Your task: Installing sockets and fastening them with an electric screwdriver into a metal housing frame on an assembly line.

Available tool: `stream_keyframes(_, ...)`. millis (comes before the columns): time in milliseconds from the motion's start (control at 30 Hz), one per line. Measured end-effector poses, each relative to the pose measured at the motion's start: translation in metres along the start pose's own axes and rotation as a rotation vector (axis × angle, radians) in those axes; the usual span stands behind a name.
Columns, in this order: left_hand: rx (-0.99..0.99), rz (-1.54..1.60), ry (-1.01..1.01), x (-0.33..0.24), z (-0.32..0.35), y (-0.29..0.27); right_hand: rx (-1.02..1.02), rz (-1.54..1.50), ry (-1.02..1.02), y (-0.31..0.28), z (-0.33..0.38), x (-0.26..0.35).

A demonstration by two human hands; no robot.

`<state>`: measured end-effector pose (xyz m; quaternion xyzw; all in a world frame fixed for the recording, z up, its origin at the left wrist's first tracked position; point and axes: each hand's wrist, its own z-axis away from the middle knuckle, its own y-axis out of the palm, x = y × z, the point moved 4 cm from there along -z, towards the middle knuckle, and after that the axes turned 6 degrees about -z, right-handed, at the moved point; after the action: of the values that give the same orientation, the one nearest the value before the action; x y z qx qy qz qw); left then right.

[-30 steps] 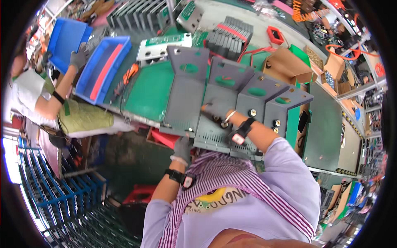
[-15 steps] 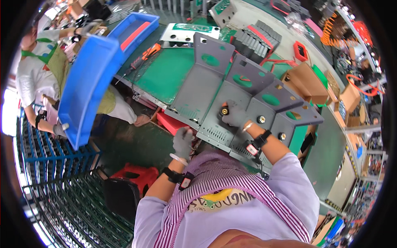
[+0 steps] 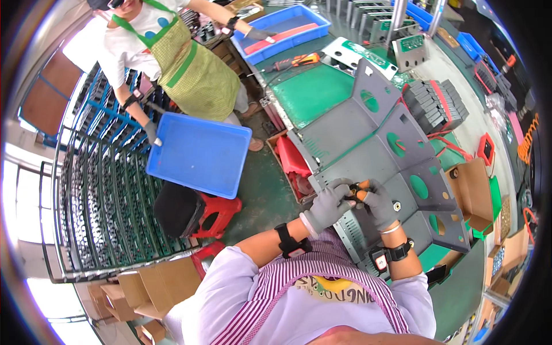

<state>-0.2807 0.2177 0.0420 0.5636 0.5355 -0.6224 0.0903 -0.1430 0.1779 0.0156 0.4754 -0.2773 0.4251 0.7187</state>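
Both my gloved hands meet above the row of grey bent metal panels. My left hand is closed, its fingers pinching at a small dark fitting from the left. My right hand grips the same fitting from the right with thumb and finger. The fingers hide most of it. On the panel just right of my right hand stands a brass hex fitting. The panels' upright flanges have round and square cut-outs, with green showing through.
At left a co-worker holds a blue tray over the red stool, other hand at a blue bin. A screwdriver lies near the green mat. Grey stacked parts and a cardboard box stand beyond the panels.
My left hand has come up from the bench edge to meet my right hand at the fitting. The view has shifted left. The co-worker's blue tray has swung from upright to flat and lower.
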Motion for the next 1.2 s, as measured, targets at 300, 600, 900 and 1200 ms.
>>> stream_keyframes(300, -0.171, 0.439, -0.344, 0.014, 0.022, -0.004, -0.477, 0.987, -0.705, 0.043, 0.008, 0.006)
stream_keyframes(600, 0.142, 1.64, -0.437, 0.015, 0.052, -0.03, -0.221, 1.37, -0.913, 0.126, 0.031, 0.027)
stream_keyframes(900, 0.602, 1.644, -0.483, -0.002, 0.083, -0.005, -0.519, 0.791, -0.504, 0.047, 0.119, -0.014)
stream_keyframes(1200, 0.732, 1.509, -0.623, -0.04, 0.175, 0.016, -0.491, 1.272, -0.668, 0.102, 0.211, -0.061)
